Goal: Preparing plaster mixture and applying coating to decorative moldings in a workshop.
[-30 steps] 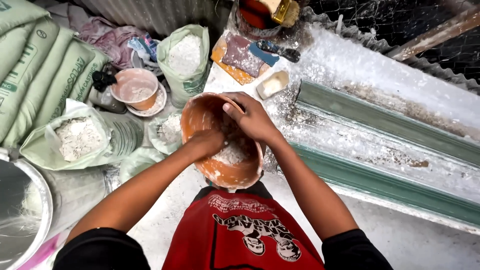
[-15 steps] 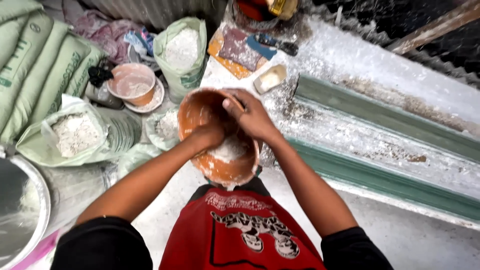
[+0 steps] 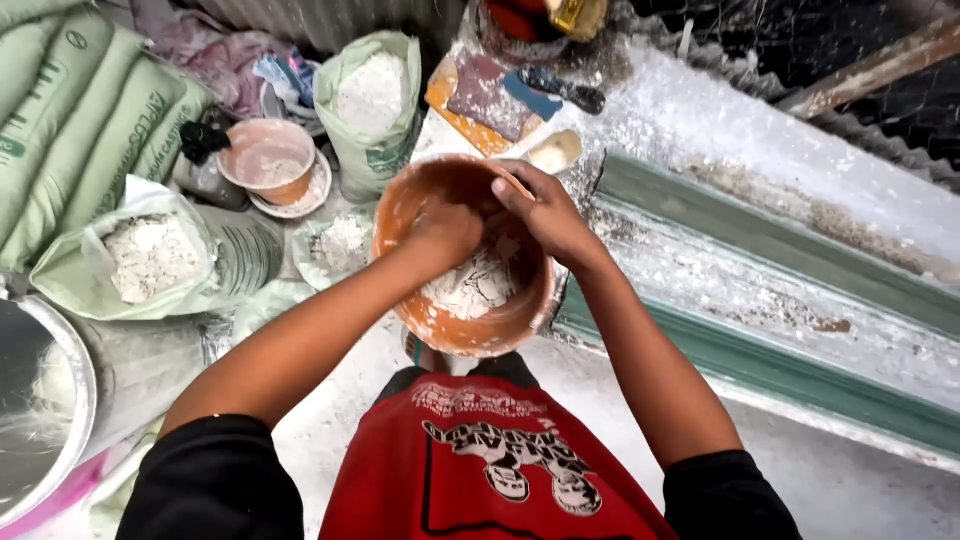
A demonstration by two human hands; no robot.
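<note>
We had both hands in the orange bowl point(image 3: 470, 330), at the dusty slab's point(image 3: 760, 130) left edge. Left hand point(image 3: 443, 232) clenched in white paste point(image 3: 475, 285); right hand point(image 3: 545, 215) fingers curled loosely, gripping nothing.

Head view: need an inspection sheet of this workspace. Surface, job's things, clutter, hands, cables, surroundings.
Surface: pale floor, dusted with white powder.
Job's things: orange bowl with white lumpy paste inside.
Clutter: open bag of white powder; a second open bag; small orange bowl on a plate; scraper; metal basin.
Hands: left hand curled inside the orange bowl, on the paste; right hand at the bowl's far rim, fingers dipping in. Whether either grips paste cannot be told.
Cables: nothing seen.
Surroundings: stacked green sacks; long green-edged moulding, powder-coated; wire mesh.
</note>
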